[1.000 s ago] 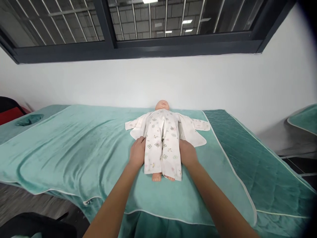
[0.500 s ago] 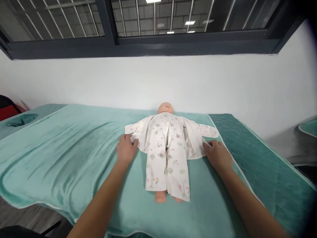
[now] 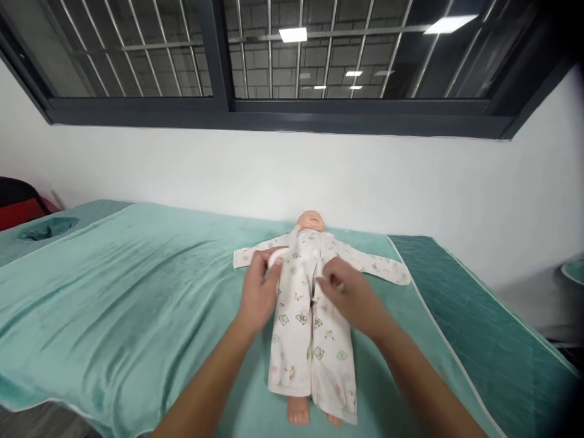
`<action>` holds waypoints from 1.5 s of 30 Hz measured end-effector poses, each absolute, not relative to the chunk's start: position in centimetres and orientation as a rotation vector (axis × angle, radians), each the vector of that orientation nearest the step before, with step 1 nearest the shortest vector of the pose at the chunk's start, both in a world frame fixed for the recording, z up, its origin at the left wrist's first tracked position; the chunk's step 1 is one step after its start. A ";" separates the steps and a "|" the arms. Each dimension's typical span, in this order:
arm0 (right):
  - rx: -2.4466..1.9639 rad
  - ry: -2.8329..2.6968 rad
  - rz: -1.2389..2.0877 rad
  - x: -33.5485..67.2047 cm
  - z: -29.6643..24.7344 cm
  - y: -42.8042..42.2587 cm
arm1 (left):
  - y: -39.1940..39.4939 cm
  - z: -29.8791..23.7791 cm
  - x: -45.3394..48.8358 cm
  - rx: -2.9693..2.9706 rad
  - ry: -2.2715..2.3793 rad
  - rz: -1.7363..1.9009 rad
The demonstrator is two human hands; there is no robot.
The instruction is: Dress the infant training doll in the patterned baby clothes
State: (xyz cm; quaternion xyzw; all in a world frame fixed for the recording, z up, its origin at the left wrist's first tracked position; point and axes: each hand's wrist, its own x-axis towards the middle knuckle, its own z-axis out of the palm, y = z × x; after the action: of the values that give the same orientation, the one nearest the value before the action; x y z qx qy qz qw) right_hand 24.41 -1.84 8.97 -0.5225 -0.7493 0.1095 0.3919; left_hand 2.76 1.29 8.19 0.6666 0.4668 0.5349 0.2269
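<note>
A baby doll [image 3: 311, 220] lies on its back, its head toward the wall and its bare feet toward me. It wears a white patterned baby shirt [image 3: 383, 269] with the sleeves spread sideways, and matching trousers [image 3: 292, 340]. My left hand [image 3: 259, 293] pinches the shirt's left front flap, lifted and folded over at the doll's side. My right hand [image 3: 353, 298] is closed on the right front flap, over the doll's middle; its fingertips are slightly blurred. Both flaps are drawn inward over the top of the trousers.
Beneath the doll is a light green sheet [image 3: 137, 292], wrinkled at the left. A darker green cover [image 3: 474, 316] runs along the right. Behind stand a white wall [image 3: 228, 176] and a barred window [image 3: 292, 115]. A red and black object [image 3: 20, 210] sits at the far left.
Both hands have moved inward from the shirt's outer edges, bringing its front flaps up over the doll's body. The view has tilted upward a little.
</note>
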 end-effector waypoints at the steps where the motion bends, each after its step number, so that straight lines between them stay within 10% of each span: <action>1: -1.318 -2.022 0.279 23.6 9.3 -2.1 | 0.5 8.7 3.6 1.990 1.175 1.344; 8: -1.331 -1.784 0.615 24.5 7.9 -3.1 | -1.1 6.8 4.1 2.360 0.922 1.075; 13: -1.518 -1.426 0.380 25.9 8.0 2.7 | 4.7 8.2 5.5 2.050 1.168 1.382; 21: -1.928 -1.522 0.284 24.5 8.3 12.7 | 15.4 9.9 9.9 1.914 1.452 0.915; 45: -1.295 -1.140 0.908 25.3 7.3 13.4 | 16.6 8.1 10.8 1.670 1.159 1.097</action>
State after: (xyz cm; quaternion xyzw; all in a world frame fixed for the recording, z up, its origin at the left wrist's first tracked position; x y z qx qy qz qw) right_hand 25.34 13.38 7.32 -0.5499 -0.4838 0.3852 0.5614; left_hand 10.83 16.57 8.07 0.6613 0.4589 0.4344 0.4042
